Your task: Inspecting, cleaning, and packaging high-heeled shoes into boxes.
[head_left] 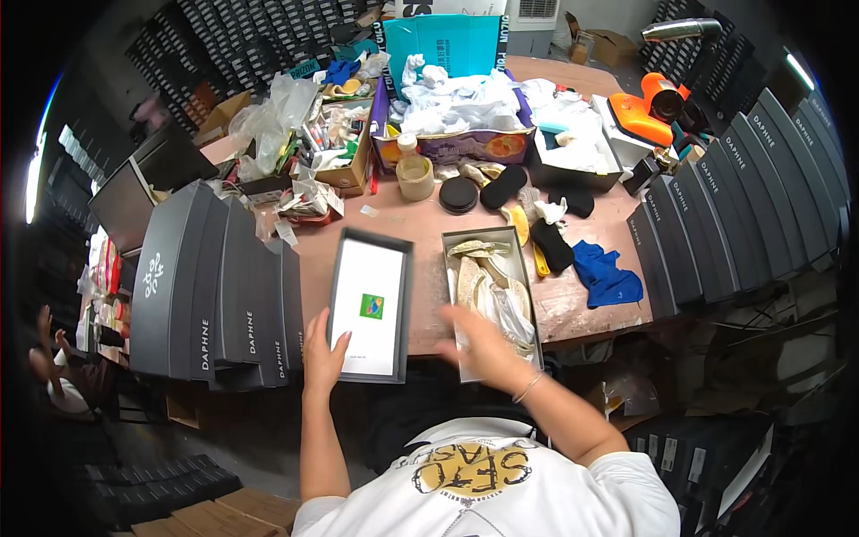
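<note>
My left hand (324, 349) rests flat on the near left edge of a dark box lid (370, 304), which lies upside down with a white inside and a small green sticker. My right hand (479, 345) is blurred and reaches over the near end of an open shoe box (490, 300). Pale shoes (479, 273) and crumpled clear wrapping lie inside that box. A thin bracelet circles my right wrist. Whether the right hand grips anything cannot be made out.
Dark shoe boxes (210, 286) stand in a row at the left, and another row (743, 197) runs along the right. A blue cloth (608, 276), black insoles (501, 188), a tape roll (414, 177), and cluttered cartons (456, 116) crowd the wooden table (420, 219).
</note>
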Demonstrator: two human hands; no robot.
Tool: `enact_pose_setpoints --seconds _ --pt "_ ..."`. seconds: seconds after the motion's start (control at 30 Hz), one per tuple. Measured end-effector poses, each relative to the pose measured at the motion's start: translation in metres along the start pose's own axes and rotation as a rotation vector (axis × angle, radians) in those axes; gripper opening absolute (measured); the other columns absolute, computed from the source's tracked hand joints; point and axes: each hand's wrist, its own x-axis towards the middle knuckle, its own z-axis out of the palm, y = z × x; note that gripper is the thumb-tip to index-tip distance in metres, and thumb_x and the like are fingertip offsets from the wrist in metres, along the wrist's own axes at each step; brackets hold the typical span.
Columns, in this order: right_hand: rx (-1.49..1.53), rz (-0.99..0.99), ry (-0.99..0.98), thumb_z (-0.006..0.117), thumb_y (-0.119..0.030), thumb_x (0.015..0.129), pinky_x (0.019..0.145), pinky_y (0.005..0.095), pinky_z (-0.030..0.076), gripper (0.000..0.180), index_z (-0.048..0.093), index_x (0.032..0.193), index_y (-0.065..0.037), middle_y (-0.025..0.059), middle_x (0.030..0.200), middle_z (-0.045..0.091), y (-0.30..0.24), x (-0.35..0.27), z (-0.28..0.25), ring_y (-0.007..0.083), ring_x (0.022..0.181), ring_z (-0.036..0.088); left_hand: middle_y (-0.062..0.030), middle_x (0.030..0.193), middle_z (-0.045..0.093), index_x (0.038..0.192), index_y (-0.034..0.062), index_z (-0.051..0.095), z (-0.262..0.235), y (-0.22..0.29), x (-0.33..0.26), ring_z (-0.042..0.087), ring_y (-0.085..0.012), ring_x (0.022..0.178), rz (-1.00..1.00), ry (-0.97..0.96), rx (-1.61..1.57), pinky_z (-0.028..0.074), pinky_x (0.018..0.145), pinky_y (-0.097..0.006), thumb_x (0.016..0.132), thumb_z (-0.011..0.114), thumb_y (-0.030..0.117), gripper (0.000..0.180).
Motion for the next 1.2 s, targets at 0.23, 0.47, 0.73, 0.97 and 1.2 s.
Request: enact_pose_setpoints --seconds 0.23,0.47,0.73,0.97,1.2 --pt "-0.928 0.314 -0.219 0.055 -0.019 0.085 0.095 0.0604 0.031 0.027 0.06 0.105 -0.003 0.013 0.088 0.069 0.129 0.043 -0.042 0.0305 0.092 0.064 -0.0167 0.124 0.053 0.118 0.0024 0.057 0.118 0.127 -0.027 0.047 -0.0334 0.121 0.756 -0.342 -0.107 0.036 0.103 -0.043 0.083 0.064 0.02 0.04" --pt "-0.357 0.25 -0.226 0.063 -0.021 0.078 0.074 0.0413 0.05 0.032 0.067 0.105 -0.004 0.0234 0.086 0.066 0.118 0.058 -0.092 0.0353 0.082 0.066 -0.0099 0.109 0.054 0.111 0.0056 0.056 0.164 0.128 -0.052 0.05 -0.0286 0.108 0.756 -0.473 0.0 0.037 0.092 -0.043 0.076 0.069 0.018 0.039" --pt "0.395 0.558 -0.199 0.061 -0.015 0.09 0.07 0.0223 0.045 0.025 0.063 0.107 0.003 -0.0009 0.09 0.063 0.089 0.044 -0.139 0.0061 0.078 0.054 -0.0188 0.103 0.058 0.099 -0.0017 0.06 0.18 0.122 -0.008 0.053 -0.0374 0.103 0.591 -0.28 -0.246 0.044 0.089 -0.044 0.076 0.068 0.01 0.027" --pt "-0.064 0.097 -0.899 0.061 -0.014 0.083 0.079 0.0375 0.049 0.028 0.063 0.106 0.001 0.0191 0.091 0.067 -0.004 0.047 -0.107 0.03 0.087 0.064 -0.0248 0.136 0.046 0.138 -0.0021 0.04 0.001 0.182 0.031 0.044 -0.0359 0.129 0.755 -0.384 -0.188 0.035 0.107 -0.041 0.079 0.071 0.045 0.082" --pt "0.096 -0.23 -1.292 0.056 -0.017 0.089 0.079 0.0376 0.049 0.027 0.063 0.112 -0.003 0.0179 0.097 0.067 -0.064 0.035 -0.022 0.0324 0.088 0.063 -0.0132 0.143 0.04 0.148 0.0098 0.025 0.053 0.079 -0.067 0.041 -0.0245 0.13 -0.751 -1.363 -1.361 0.034 0.108 -0.039 0.087 0.038 0.071 0.087"
